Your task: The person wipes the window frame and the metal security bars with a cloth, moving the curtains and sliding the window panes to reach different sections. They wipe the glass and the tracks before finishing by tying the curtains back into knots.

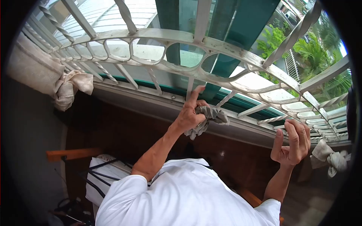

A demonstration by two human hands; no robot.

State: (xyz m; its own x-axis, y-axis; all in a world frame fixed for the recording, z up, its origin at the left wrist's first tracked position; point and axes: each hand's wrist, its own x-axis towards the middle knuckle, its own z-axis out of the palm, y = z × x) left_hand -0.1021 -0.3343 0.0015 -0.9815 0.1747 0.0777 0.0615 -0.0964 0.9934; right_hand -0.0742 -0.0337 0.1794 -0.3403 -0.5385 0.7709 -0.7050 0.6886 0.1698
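Note:
My left hand (187,117) is closed around a crumpled grey cloth (203,130), which hangs below the fingers. Its index finger points up along a flat upright bar of the white window grille (166,34), overlapping the bar in this view. To the right, my right hand (293,145) is raised beside the grille's lower bars, holding nothing. Its fingers are bent and close together, with the thumb standing apart from them. Behind the grille are the green window frame (243,28) and glass.
A knotted cream curtain (71,84) hangs at the left, and another knotted curtain (333,158) at the right. The window sill (139,97) runs below the grille. A wooden bar (73,153) and a white cushion-like item (98,180) with dark straps lie behind my left arm.

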